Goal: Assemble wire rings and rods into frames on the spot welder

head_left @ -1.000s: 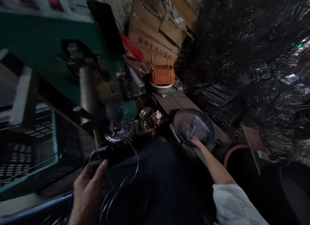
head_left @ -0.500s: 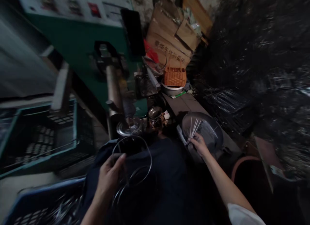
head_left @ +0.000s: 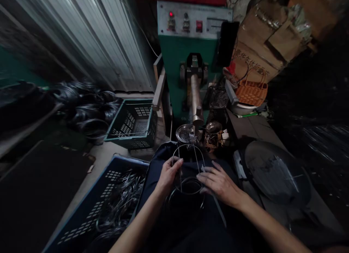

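At far left, one blue crate holds a heap of wire rings. Over the dark apron in the lap, the left hand curls closed around one wire frame, made of two rings joined by straight wires. The right hand lies spread, its fingers against the frame. At right, one round pan sits on the worktop, with thin wires in it.

Machine: green machine with control panel, 12 o'clock
Basket: wicker basket, 1 o'clock
Boxes: cardboard boxes, 1 o'clock
Crate: teal plastic crate, 11 o'clock
Wall: corrugated metal wall, 11 o'clock
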Motion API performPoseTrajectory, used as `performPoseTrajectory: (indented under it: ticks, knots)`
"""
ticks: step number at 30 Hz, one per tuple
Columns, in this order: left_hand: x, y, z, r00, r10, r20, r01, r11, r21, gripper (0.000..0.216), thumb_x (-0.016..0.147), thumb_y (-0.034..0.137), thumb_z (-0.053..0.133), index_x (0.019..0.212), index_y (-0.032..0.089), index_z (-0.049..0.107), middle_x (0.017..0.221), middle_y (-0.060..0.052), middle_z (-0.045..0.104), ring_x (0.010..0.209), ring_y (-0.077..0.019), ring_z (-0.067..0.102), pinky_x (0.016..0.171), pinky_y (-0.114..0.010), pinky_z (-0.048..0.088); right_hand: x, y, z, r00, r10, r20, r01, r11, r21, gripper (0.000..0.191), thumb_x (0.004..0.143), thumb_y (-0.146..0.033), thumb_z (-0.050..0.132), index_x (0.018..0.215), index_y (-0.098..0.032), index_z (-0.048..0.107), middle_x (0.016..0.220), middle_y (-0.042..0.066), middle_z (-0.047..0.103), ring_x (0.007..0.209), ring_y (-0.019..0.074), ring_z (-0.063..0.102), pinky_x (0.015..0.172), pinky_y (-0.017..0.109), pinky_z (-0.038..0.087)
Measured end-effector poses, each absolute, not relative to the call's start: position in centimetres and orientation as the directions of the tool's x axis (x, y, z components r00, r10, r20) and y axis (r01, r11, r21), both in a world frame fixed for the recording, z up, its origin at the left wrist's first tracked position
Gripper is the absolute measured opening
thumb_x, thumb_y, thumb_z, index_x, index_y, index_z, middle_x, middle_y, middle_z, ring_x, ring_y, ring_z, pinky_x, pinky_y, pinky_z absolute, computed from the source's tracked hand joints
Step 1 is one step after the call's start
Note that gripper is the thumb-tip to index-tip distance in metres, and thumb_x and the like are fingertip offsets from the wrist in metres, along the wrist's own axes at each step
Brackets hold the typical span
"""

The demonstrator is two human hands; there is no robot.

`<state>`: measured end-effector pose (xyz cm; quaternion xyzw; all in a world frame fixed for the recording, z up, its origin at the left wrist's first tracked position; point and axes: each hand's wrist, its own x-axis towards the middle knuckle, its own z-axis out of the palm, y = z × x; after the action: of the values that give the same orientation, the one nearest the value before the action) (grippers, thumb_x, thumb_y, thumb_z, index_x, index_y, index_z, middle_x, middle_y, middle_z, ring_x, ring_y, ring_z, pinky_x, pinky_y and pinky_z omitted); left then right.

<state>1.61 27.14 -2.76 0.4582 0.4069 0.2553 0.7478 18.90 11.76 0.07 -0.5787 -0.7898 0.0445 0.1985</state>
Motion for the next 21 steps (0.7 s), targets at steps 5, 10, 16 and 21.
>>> performPoseTrajectory:
  ticks: [5, 10, 16, 21]
  knots:
    - [1.6, 27.0, -2.8, 0.555, 0.749, -0.362, -0.063, 0.471, 0.880, 0.037, 0.073, 0.049, 0.071, 0.075, 0.018, 0.050, 0.046, 0.006, 0.050, 0.031, -0.0048, 0.033, 0.031, -0.015, 0.022, 18.9, 12.6, 1.1, -0.289, 0.924, 0.249, 0.896, 0.353, -0.269, 0.042, 0.085, -0.033, 0.068, 0.124, -0.020, 0.057, 0.110, 0.009, 0.070, 0.110, 0.0246, 0.057, 0.106, 0.055, 0.033]
    - [1.9, 27.1, -2.4, 0.561, 0.754, -0.342, -0.114, 0.479, 0.870, 0.037, 0.073, 0.048, 0.072, 0.074, 0.018, 0.049, 0.045, 0.006, 0.049, 0.032, -0.0051, 0.034, 0.032, -0.015, 0.024, 19.3, 12.7, 1.6, -0.301, 0.920, 0.253, 0.897, 0.363, -0.253, 0.040, 0.087, -0.033, 0.066, 0.123, -0.021, 0.056, 0.110, 0.008, 0.070, 0.110, 0.0245, 0.057, 0.107, 0.054, 0.034]
    - [2.3, 27.4, -2.4, 0.573, 0.754, -0.322, -0.132, 0.473, 0.871, 0.035, 0.073, 0.046, 0.072, 0.076, 0.019, 0.049, 0.045, 0.007, 0.048, 0.033, -0.0057, 0.035, 0.033, -0.015, 0.024, 19.9, 13.0, 2.0, -0.341, 0.895, 0.289, 0.891, 0.405, -0.203, 0.038, 0.088, -0.034, 0.063, 0.123, -0.018, 0.057, 0.108, 0.007, 0.069, 0.109, 0.0233, 0.057, 0.110, 0.052, 0.033]
    - [2.5, 27.7, -2.5, 0.588, 0.754, -0.292, -0.142, 0.452, 0.881, 0.034, 0.076, 0.046, 0.070, 0.075, 0.019, 0.049, 0.045, 0.006, 0.049, 0.032, -0.0050, 0.034, 0.033, -0.015, 0.022, 20.4, 13.3, 1.7, -0.350, 0.894, 0.279, 0.886, 0.413, -0.212, 0.040, 0.088, -0.035, 0.064, 0.123, -0.018, 0.057, 0.109, 0.007, 0.069, 0.110, 0.0232, 0.057, 0.109, 0.050, 0.035]
